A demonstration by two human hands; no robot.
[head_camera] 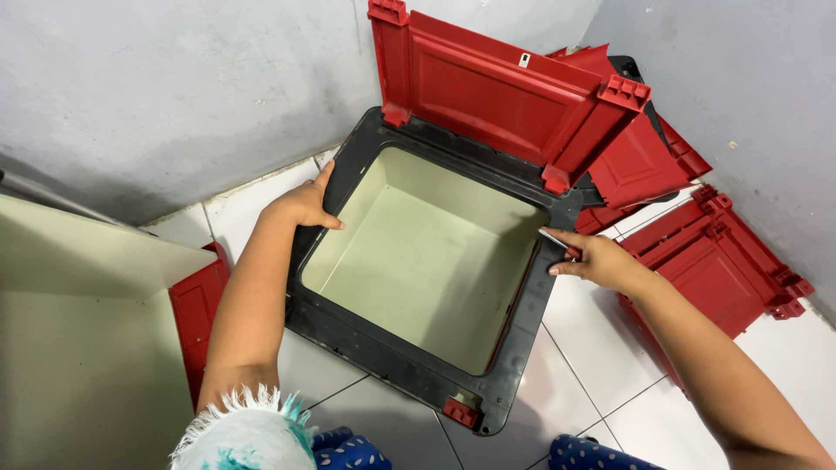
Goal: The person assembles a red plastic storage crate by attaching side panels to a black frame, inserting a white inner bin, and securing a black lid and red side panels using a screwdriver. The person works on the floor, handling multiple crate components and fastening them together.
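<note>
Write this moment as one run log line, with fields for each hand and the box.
left hand: on black frame, left rim | right hand: on right rim, holds thin tool | red lid: open, upright | box: empty

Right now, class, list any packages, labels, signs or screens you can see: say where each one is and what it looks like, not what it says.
Small label: near the top edge of the upright red panel, behind the black-framed open box; a tiny white rectangle with dark marks, too small to make out.
No packages, signs or screens are in view.
</note>
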